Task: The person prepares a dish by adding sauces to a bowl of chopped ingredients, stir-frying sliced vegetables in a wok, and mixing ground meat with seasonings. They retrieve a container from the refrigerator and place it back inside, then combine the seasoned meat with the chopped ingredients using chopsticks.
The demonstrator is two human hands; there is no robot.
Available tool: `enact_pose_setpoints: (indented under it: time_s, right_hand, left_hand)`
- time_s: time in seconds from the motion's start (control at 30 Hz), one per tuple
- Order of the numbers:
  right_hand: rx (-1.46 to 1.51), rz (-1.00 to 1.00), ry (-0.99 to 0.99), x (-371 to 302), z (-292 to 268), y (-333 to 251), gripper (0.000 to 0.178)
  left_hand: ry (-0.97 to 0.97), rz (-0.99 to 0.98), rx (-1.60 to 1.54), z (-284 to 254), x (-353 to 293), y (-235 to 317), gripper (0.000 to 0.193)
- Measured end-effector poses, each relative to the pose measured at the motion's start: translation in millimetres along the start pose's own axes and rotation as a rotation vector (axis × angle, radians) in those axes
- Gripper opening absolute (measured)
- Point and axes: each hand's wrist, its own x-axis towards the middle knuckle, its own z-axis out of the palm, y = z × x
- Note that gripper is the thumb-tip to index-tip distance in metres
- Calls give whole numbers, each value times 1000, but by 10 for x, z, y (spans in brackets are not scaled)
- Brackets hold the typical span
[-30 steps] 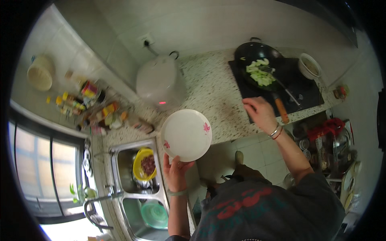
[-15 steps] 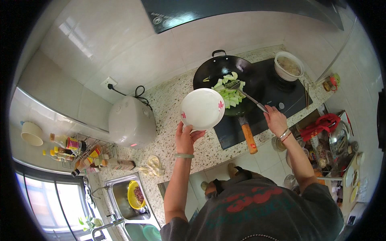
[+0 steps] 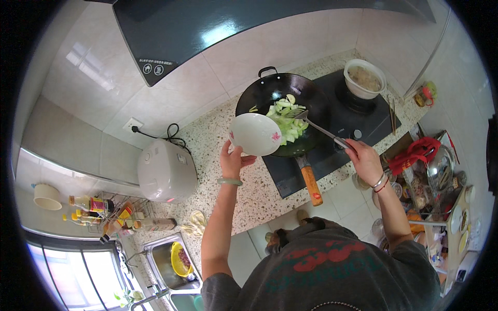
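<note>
I see left hand (image 3: 233,161) grasping near edge of round white plate with pink leaf prints (image 3: 253,136), tilted, overlapping left rim of deep black metal wok (image 3: 306,93); cannot tell if touching. Right hand (image 3: 366,165) grips handle of long silvery metal spatula (image 3: 322,130), head among chopped pale-green vegetable pieces (image 3: 291,129) inside wok, on flat black cooktop (image 3: 282,179).

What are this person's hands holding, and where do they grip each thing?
The left hand holds a white dish by its near edge. The right hand grips a spatula by its handle's end.
</note>
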Motion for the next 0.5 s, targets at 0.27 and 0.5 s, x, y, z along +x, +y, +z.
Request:
enact_pose_setpoints:
  time_s: [0.27, 0.5]
  right_hand:
    - [-72, -18, 5, -55, -324, -5, 26]
    - [-156, -59, -80, -51, -704, -188, 24]
  left_hand:
    - [94, 257, 372, 166, 91, 159, 57]
    - [278, 588, 890, 175, 302, 158, 57]
